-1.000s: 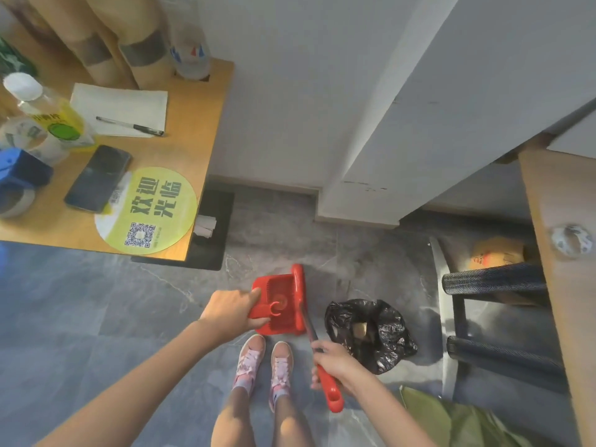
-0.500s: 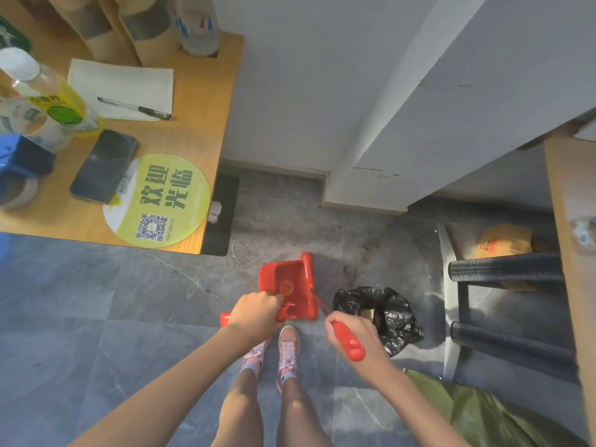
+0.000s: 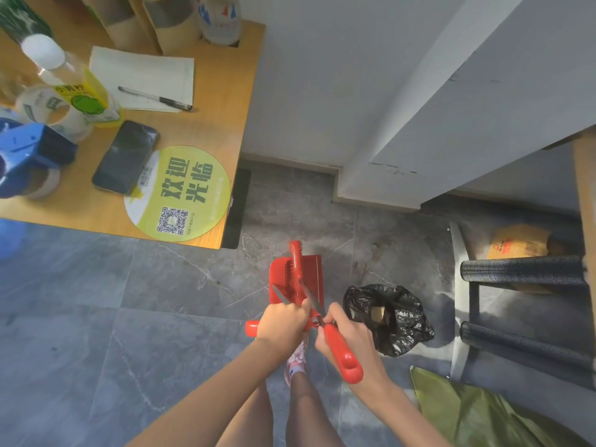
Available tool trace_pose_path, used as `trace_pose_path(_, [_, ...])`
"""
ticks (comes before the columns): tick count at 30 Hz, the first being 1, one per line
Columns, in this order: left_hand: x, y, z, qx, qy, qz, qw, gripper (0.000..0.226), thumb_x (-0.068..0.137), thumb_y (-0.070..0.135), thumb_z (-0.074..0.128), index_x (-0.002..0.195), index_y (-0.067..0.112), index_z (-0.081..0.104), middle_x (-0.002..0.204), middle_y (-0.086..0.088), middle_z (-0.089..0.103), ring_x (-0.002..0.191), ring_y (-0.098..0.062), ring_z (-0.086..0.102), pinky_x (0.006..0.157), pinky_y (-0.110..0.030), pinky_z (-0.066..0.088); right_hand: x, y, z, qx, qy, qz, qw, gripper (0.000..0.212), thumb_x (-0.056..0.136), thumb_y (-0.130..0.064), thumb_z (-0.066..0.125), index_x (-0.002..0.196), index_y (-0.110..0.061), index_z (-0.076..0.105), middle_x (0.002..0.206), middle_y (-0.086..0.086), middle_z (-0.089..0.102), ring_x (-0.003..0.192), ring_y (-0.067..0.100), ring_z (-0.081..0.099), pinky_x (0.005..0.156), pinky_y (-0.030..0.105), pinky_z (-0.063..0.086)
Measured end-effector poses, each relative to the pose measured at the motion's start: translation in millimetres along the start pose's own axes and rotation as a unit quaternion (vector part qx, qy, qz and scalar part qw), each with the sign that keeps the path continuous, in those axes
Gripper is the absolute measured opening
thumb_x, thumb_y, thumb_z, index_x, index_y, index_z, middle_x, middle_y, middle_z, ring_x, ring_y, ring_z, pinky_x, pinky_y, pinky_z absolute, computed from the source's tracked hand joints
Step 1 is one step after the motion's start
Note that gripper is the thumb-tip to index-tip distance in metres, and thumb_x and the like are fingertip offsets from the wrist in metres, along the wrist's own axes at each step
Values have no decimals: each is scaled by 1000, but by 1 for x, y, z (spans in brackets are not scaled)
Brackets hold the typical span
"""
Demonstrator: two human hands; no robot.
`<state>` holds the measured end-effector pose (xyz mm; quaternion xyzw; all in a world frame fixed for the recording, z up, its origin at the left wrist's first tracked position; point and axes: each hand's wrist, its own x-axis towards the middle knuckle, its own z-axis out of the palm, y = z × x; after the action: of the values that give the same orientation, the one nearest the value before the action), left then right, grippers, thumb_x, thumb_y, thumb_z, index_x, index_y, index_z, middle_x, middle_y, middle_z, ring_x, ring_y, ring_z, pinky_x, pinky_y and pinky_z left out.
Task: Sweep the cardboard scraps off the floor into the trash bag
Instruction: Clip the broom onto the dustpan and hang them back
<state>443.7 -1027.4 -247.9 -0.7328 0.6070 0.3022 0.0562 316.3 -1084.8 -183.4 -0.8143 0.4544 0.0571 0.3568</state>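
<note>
The left hand (image 3: 283,321) grips the red dustpan (image 3: 296,280) handle and the right hand (image 3: 348,333) grips the brush (image 3: 338,353), apparently docking it, while cardboard scraps (image 3: 376,312) lie inside the trash bag (image 3: 392,317) at their three o'clock.

Bare grey floor (image 3: 96,317) lies open across the lower left. The desk (image 3: 206,130) overhangs the upper left; the chair (image 3: 483,317) and black trash bag (image 3: 400,321) crowd the right.
</note>
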Motion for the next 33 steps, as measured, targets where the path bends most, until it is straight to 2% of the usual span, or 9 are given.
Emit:
trace_pose_path(3, [1,1,-1,-6,2,1,1000,28,90,23,48,116,12,41,91,-9,69,82,-34,68,56,-32,35,2,-2,-1,-9,32,-43,999,19,70,-35,44,83,-24,37,54,-4,45,73,25,42,52,31,34])
trace_pose_path(7, [-2,-1,-2,7,-2,-8,1000,34,79,25,64,106,14,46,65,-4,67,55,-28,66,43,-29,32,0,-7,-3,-46,61,-92,993,18,68,-22,54,77,-21,38,51,5,47,64,28,33,42,32,34])
trace_pose_path(13, [2,0,-3,4,42,24,999,32,91,12,37,119,12,22,88,-7,69,78,-34,69,56,-34,39,8,-12,-5,-32,39,-115,992,16,72,-28,52,80,-25,38,51,5,51,51,28,43,44,32,43])
trace_pose_path(18, [4,-6,-12,8,37,16,999,33,92,11,36,118,11,17,91,-8,69,82,-34,68,58,-34,38,13,-15,-4,-16,29,-119,992,17,75,-29,53,79,-25,37,53,4,52,49,22,34,48,34,44])
trace_pose_path(22, [10,-2,-14,7,18,8,1000,35,91,12,39,125,9,29,92,-10,68,84,-35,68,57,-34,37,17,-11,-10,-13,15,-105,994,17,76,-33,51,79,-26,36,59,5,57,53,27,49,55,37,47])
trace_pose_path(24, [10,-6,-22,24,42,4,999,38,85,14,50,118,10,31,82,-8,68,73,-32,69,52,-31,34,21,-15,-14,-8,4,-110,994,17,77,-34,50,78,-31,34,60,5,57,55,27,49,57,37,47])
trace_pose_path(27, [6,-6,-42,63,65,15,996,61,53,21,78,94,14,34,45,-1,56,34,-20,58,37,-21,21,24,-24,-24,3,5,-107,994,18,76,-31,52,77,-34,34,59,3,54,57,29,47,58,37,47])
trace_pose_path(30, [10,-7,-59,65,82,55,993,57,67,17,70,104,12,27,60,-7,65,46,-26,64,39,-24,27,27,-33,-42,18,23,-87,996,18,73,-32,51,72,-33,33,53,-4,47,56,28,45,60,35,47])
trace_pose_path(33, [17,-6,-80,93,122,41,987,63,45,29,82,91,17,41,36,1,49,24,-17,47,36,-16,12,36,-52,-68,38,42,-53,997,23,72,-27,53,60,-34,35,48,-6,43,55,21,36,58,33,42])
